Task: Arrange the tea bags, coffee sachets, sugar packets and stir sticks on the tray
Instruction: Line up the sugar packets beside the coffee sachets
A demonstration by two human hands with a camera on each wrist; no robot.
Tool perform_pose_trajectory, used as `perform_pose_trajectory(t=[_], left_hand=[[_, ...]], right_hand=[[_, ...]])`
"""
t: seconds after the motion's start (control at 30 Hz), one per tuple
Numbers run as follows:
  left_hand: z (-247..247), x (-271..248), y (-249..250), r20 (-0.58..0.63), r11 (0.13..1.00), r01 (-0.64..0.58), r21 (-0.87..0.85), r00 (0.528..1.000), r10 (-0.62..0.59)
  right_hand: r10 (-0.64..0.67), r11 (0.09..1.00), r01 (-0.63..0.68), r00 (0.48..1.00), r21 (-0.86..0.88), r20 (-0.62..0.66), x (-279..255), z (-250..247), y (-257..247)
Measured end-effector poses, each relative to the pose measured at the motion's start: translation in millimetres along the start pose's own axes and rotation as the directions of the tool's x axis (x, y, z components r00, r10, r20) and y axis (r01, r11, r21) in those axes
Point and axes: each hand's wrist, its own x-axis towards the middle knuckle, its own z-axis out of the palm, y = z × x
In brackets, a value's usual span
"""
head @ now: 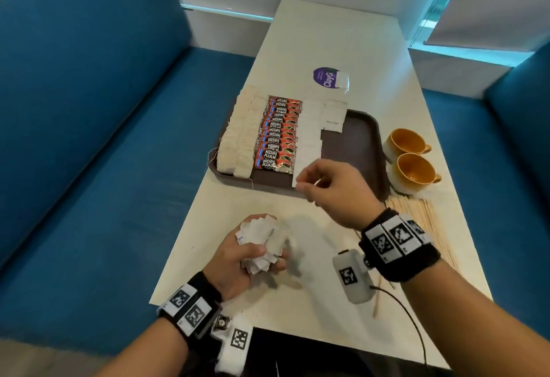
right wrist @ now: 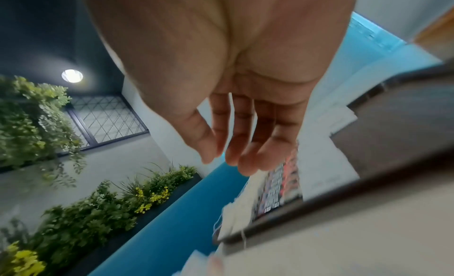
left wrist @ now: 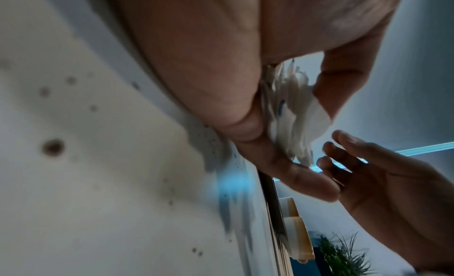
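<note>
A person's left hand (head: 238, 253) is gripping a fanned bundle of sugar packets (head: 263, 241), while the right hand (head: 330, 187), fingers loosely extended and empty, is hovering just beyond over the tray (head: 364, 138); light, slippery packets seem best pinched by their edges.

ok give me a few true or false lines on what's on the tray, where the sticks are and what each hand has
1. The left hand grips a bunch of white sugar packets. True.
2. The coffee sachets lie on the table beside the tray. False: they are in a row on the tray.
3. The stir sticks are on the tray. False: they lie on the table.
4. Two orange cups stand right of the tray. True.
5. The right hand holds a cup. False: it holds no cup.
</note>
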Motion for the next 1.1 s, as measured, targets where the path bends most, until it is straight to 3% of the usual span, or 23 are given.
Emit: perform_pose_trajectory(t=[0.2,0.37,0.67,0.8,0.97,1.1], left_hand=[[6,-3,-1,-0.031,0.994,-0.018,0.108,0.999,0.022],[12,-6,0,-0.021,0.993,-0.036,0.109,0.999,0.038],[20,-12,3,-0.121,0.992,0.005,0.125,0.993,0.010],[20,-13,4,-0.115,0.994,0.026,0.102,0.993,-0.015],[21,-13,4,-0.102,0.992,0.044,0.120,0.994,-0.032],[20,-12,4,-0.135,0.994,0.048,0.094,0.990,-0.035]], right_hand=[[0.187,0.961,-0.184,0.982,0.205,0.009,-60,50,23],[0.224,0.922,-0.214,0.975,0.324,0.008,-81,51,26],[0.291,0.799,-0.293,0.953,0.525,0.088,-106,51,30],[0.295,0.828,-0.316,0.948,0.464,0.119,-110,58,32],[0.240,0.929,-0.275,0.957,0.249,0.162,-108,58,33],[0.219,0.953,-0.234,0.971,0.194,0.097,-101,48,36]])
